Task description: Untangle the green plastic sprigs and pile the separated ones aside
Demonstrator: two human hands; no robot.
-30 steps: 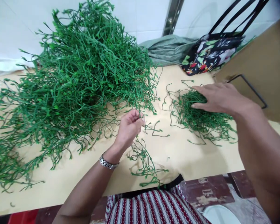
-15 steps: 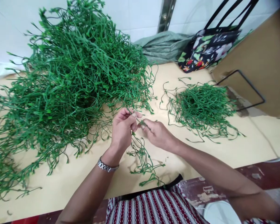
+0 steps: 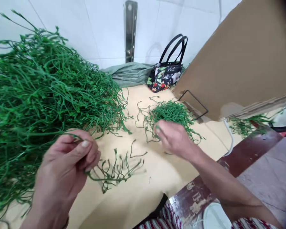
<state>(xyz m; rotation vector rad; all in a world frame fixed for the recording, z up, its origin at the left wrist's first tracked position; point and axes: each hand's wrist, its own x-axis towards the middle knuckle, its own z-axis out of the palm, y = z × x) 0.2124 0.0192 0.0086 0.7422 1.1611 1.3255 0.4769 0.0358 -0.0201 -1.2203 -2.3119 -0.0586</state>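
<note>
My left hand (image 3: 69, 159) is closed, thumb against fingers, around a green branched stem (image 3: 109, 179) that looks like artificial greenery. Its thin, knobbed branches stick out to the right, just above the table, and another length runs left over the fingers. My right hand (image 3: 177, 138) is closed in a pinch in front of the small heap of green stems (image 3: 171, 111). A bit of green shows at its thumb tip; what it holds is too blurred to tell. Beside and behind my left hand rises a large heap of green stems (image 3: 62, 86).
A cardboard box (image 3: 233, 60) stands at the right, with a black wire frame (image 3: 196, 101) by it. At the back are a floral bag (image 3: 165, 74) and grey-green cloth (image 3: 131, 73) against the tiled wall. A loose stem (image 3: 133, 151) lies on the table (image 3: 157, 165).
My hands have moved apart: the left nearer to me and leftward with the branched stem, the right toward the small heap. The view has turned to the right.
</note>
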